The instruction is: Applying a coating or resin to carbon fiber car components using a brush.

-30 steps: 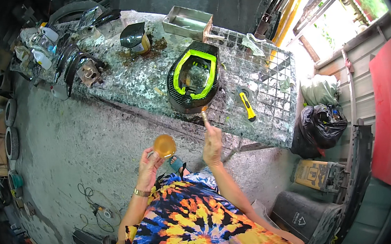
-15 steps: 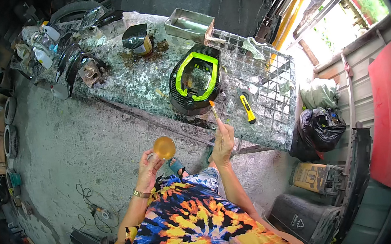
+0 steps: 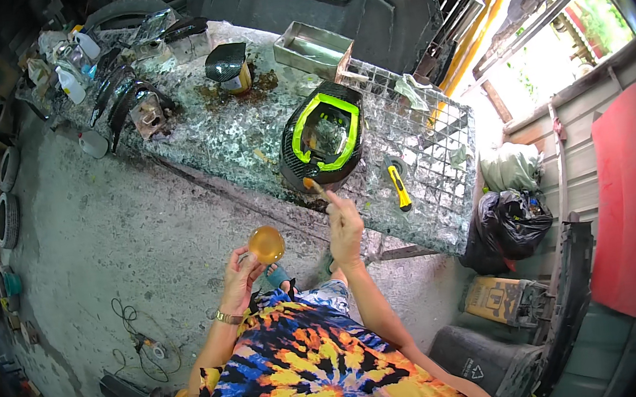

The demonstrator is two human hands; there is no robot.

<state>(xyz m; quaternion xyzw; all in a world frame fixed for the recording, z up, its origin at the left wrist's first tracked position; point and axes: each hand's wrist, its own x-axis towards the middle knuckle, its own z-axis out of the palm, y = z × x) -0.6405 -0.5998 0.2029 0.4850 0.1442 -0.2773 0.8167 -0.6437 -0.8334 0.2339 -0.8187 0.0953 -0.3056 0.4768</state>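
Note:
In my left hand I hold a small round cup of amber liquid, out in front of the table's near edge. The fingers of my right hand are closed round the thin handle of a brush. Its orange-brown tip touches, or nearly touches, the near edge of a black carbon-weave shell. Bright green tape frames the opening in that shell, which lies on the stained table. To the right of the shell lies a yellow utility knife, beside a dark roll of tape.
A metal tray and a can with a black carbon piece on it stand farther back. Curved black parts and plastic bottles crowd the far left. A wire grid covers the table's right end, near black bags.
My right hand has moved the brush left along the shell's near edge, and the brush now tilts leftward. My left hand holds the cup in nearly the same place.

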